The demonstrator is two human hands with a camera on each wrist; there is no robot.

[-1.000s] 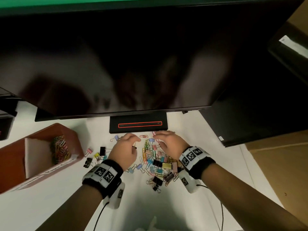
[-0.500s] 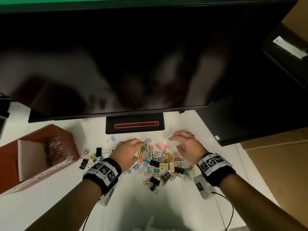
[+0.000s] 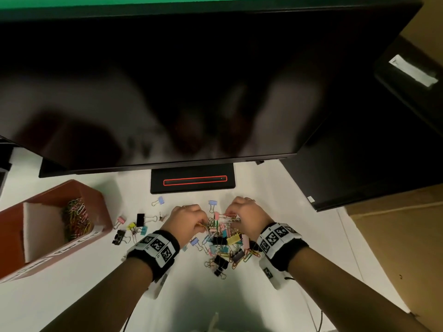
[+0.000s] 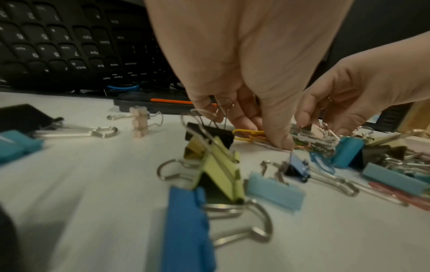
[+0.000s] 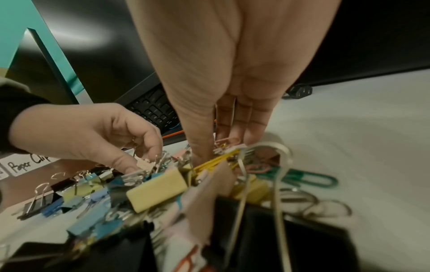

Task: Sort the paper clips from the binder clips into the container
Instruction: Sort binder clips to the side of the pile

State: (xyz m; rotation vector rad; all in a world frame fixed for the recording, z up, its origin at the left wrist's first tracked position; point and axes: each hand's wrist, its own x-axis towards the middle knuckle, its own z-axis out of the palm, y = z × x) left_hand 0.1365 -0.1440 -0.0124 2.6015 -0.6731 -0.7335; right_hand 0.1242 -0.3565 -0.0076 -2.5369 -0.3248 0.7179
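A mixed pile of coloured paper clips and binder clips (image 3: 224,239) lies on the white desk in front of me. My left hand (image 3: 203,224) reaches into the pile's far left side; in the left wrist view its thumb and fingers (image 4: 265,134) pinch a yellow paper clip (image 4: 246,134). My right hand (image 3: 230,215) works the pile's far right side, thumb and fingers (image 5: 218,150) pinching paper clips there. The brown container (image 3: 100,200) stands at the left, and its right compartment holds paper clips (image 3: 76,219).
Several binder clips (image 3: 140,220) lie apart between pile and container. A dark monitor overhangs the desk, its base (image 3: 191,180) just beyond my hands. A keyboard (image 4: 58,46) sits under it. A cardboard box (image 3: 395,248) stands at the right. The container's front bears a "Paper Clip" label (image 5: 25,163).
The right hand, which lay spread to the right of the pile, has come back left onto it. Both hands now curl their fingers and pinch clips close together.
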